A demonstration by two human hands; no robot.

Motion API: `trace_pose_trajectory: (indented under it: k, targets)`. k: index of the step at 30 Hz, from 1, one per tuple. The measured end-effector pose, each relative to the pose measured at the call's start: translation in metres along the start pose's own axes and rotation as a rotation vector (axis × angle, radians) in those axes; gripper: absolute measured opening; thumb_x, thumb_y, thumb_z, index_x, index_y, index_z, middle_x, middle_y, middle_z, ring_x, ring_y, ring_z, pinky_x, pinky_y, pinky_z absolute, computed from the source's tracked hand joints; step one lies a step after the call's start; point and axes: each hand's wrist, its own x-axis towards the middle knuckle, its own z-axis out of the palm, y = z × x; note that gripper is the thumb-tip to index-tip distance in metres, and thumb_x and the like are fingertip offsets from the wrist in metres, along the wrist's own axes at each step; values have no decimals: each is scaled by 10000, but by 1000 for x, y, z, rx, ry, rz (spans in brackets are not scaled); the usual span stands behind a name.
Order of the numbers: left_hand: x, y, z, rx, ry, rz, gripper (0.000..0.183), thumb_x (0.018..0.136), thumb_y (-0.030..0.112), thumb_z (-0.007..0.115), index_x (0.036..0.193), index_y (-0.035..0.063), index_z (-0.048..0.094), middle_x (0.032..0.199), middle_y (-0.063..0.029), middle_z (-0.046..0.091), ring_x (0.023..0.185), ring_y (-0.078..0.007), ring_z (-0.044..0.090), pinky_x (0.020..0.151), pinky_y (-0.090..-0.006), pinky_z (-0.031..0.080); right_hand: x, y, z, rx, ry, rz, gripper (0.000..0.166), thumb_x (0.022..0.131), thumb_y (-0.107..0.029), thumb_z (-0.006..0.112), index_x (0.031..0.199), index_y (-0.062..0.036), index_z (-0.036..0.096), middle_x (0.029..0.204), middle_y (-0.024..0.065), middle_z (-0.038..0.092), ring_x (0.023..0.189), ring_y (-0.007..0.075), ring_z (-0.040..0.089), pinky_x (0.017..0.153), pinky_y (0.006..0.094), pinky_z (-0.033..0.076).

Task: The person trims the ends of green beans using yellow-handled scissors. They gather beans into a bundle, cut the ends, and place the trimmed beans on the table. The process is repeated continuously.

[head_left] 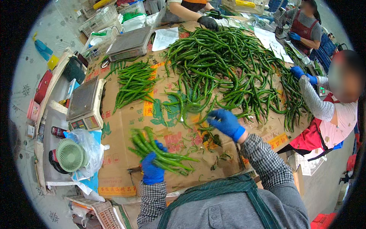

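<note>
My left hand (153, 169), in a blue glove, is closed around a bunch of long green chili peppers (157, 151) above the cardboard near the table's front edge. Slight blur shows on the bunch. To the right, my right hand (226, 123), also blue-gloved, hovers at the near edge of a large heap of green chili peppers (220, 54). Its fingertips are beside a single curved pepper (210, 110); whether they grip it cannot be made out. A neater pile of aligned peppers (135, 83) lies farther left on the cardboard.
Printed cardboard (120, 160) covers the table. Left are a weighing scale (84, 100), another scale (130, 43), a green fan (70, 156) and a plastic bag (90, 154). Stem scraps (197, 147) lie between my hands. A gloved co-worker (320, 114) handles peppers at right; another person's gloved hand (208, 23) is opposite.
</note>
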Motion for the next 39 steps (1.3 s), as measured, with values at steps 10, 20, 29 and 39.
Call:
trace_pose_trajectory:
  k: [10,20,29,39]
  targets:
    - [0,-11,-12,-109,174,72,465,794,-10,510,1246,48,417,1129,-159,541,999,-257,555,886,-423,462,61,-9,59,-524,39,-171,411,750,-141,600,1148,-88,513,880,132,583,784,315,598,643,405,487]
    - [-20,10,-35,-64,306,116,434,785,58,524,1206,-20,448,1099,-159,571,964,-251,584,874,-427,460,90,-36,39,-372,-178,-311,297,726,-208,631,988,-77,579,914,156,589,808,325,604,652,417,488]
    - [-11,12,-33,-71,224,94,483,772,42,547,1240,33,425,1128,-147,547,1006,-244,549,897,-424,444,84,-47,53,-272,-13,-223,159,777,-168,629,871,-39,632,863,129,614,764,299,606,658,361,491]
    - [36,-29,-4,-174,139,6,421,816,103,538,1212,1,434,1065,-129,570,964,-229,561,900,-386,454,-120,34,-106,1229,486,469,333,918,-378,444,1084,-111,554,944,21,601,767,129,550,662,254,448]
